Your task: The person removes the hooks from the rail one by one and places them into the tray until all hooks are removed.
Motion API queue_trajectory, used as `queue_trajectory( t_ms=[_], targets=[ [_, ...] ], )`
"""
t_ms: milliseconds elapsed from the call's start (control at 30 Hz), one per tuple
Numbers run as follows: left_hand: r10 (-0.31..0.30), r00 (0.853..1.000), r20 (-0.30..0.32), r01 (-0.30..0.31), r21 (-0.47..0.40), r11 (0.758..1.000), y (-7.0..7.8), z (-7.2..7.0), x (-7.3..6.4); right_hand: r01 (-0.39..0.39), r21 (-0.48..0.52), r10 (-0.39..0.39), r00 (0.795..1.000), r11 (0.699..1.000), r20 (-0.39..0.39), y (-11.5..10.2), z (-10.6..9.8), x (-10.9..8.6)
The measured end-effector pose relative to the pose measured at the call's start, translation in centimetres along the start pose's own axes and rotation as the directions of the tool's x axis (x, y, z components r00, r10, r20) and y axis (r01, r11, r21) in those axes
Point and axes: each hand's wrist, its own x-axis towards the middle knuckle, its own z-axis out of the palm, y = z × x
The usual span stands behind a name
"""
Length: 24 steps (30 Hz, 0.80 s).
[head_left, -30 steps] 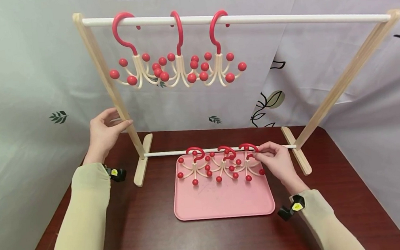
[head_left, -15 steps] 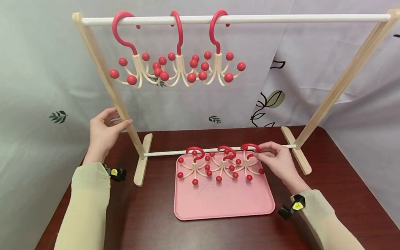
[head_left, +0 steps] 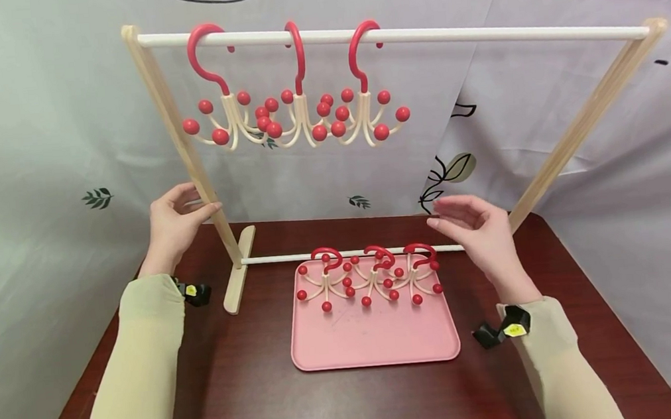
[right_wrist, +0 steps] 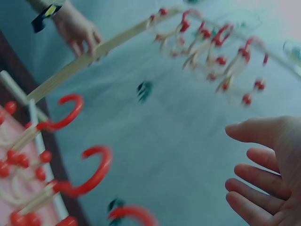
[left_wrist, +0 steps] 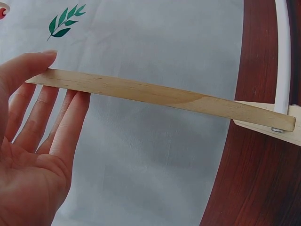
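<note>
In the head view my left hand (head_left: 172, 225) holds the left wooden post (head_left: 176, 127) of a rack. The left wrist view shows the post (left_wrist: 150, 94) between thumb and fingers. My right hand (head_left: 484, 240) is raised with relaxed fingers, holding nothing, right of and above the pink tray (head_left: 377, 347). On that tray's far side lie three hangers with red hooks and red-balled prongs: a left one (head_left: 326, 281), a middle one (head_left: 374, 276) and a right one (head_left: 415, 273). Three similar hangers, the nearest to centre being (head_left: 301, 109), hang from the white top rail (head_left: 494, 33).
The rack's right post (head_left: 585, 122) slants up behind my right hand, which hides its foot. A white lower bar (head_left: 280, 259) runs just behind the tray. Beneath is a dark wooden table (head_left: 255, 389), with a patterned cloth (head_left: 332, 170) behind.
My right hand has let go of the right hanger's hook and moved up and to the right. That hanger stays on the tray, and my left hand keeps its place on the post.
</note>
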Motion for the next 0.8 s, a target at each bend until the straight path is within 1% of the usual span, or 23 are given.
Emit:
queue_trajectory(
  t_ms=[100, 267, 400, 600, 700, 800],
  targets=[
    [0.000, 1.000, 0.000, 0.000, -0.008, 1.000, 0.0, 0.0, 0.0, 0.066, -0.005, -0.066, 0.998, 0.998, -0.016, -2.2, 0.2, 0.6],
    [0.003, 1.000, -0.001, -0.003, -0.015, 1.000, 0.0, 0.0, 0.0, 0.152, 0.062, -0.150, 0.988, 0.986, -0.038, -5.7, 0.7, 1.6],
    [0.002, 1.000, -0.001, -0.002, -0.020, 1.000, 0.1, 0.0, 0.0, 0.215, 0.107, -0.211, 0.976, 0.971, -0.049, -7.7, 1.2, 2.6],
    [-0.002, 1.000, -0.003, 0.002, -0.019, 1.000, 0.3, 0.0, -0.1, 0.255, 0.191, -0.245, 0.967, 0.948, -0.073, -10.2, 2.3, 4.0],
    [-0.005, 1.000, -0.005, 0.005, -0.016, 1.000, 0.3, 0.0, -0.1, 0.273, 0.198, -0.262, 0.962, 0.941, -0.078, -11.5, 3.0, 4.7],
    [-0.008, 1.000, -0.004, 0.008, -0.012, 1.000, 0.2, 0.0, -0.1, 0.285, 0.179, -0.276, 0.958, 0.942, -0.074, -12.9, 3.7, 5.4]
  ],
)
